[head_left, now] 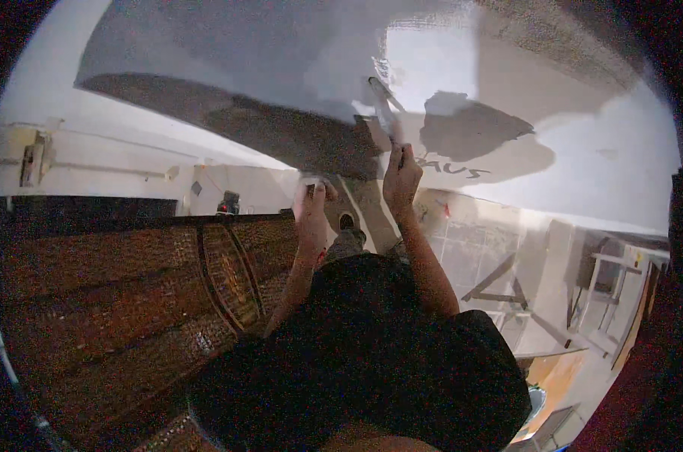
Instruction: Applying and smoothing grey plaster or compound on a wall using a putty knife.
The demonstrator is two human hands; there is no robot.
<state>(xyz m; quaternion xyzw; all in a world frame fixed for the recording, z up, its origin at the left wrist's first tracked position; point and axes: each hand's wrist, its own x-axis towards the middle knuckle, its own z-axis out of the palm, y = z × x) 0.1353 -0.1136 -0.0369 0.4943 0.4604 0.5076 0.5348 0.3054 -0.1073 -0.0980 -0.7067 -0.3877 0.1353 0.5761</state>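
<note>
My right hand (402, 181) is closed around the handle of what looks like a putty knife (385, 107). Its pale blade slants up and left, against or close to a large whitish-grey wall surface (341, 49). Blur hides the blade's exact edge. Brighter smeared coating lies just above the blade, and a darker grey patch (469, 124) spreads to its right, with dark hand-drawn marks below. Lower and to the left, my left hand (310, 207) is closed, its fingers curled near a pale spot. Whatever it holds is too unclear to name.
A brown, woven-looking patterned surface (131, 286) fills the lower left. A small dark object (228, 202) stands by its far edge. My shoe (347, 221) shows between my arms. At right are a white frame (609, 290) and a wooden board (556, 384).
</note>
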